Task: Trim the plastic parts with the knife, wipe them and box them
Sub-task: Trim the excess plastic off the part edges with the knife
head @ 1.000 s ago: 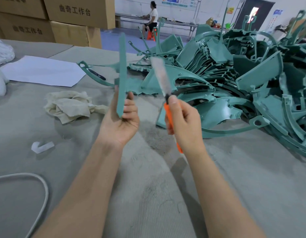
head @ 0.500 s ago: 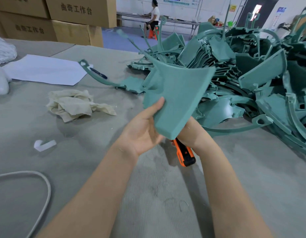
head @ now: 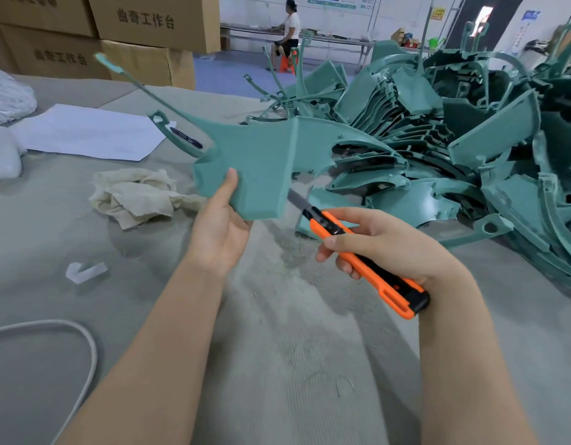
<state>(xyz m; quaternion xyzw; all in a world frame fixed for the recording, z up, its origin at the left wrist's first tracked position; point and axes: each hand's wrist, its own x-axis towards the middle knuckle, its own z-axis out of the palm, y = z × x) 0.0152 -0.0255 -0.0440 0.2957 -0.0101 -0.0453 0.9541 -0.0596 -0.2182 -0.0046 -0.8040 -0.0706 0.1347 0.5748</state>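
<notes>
Part [head: 255, 168] just got flipped broad-side up in the left hand [head: 218, 232]; right hand [head: 383, 248] brought the knife [head: 358, 255] out, gripped tight, blade at its edge. Trimming's probably next.

Teal plastic part [head: 255, 168], orange-and-black knife [head: 367, 264], cream rag [head: 133, 194]

A white paper sheet [head: 85, 133] with a pen [head: 186, 138] at its edge, a grey cable [head: 85, 342], and a seated person [head: 289, 33] far behind.
</notes>
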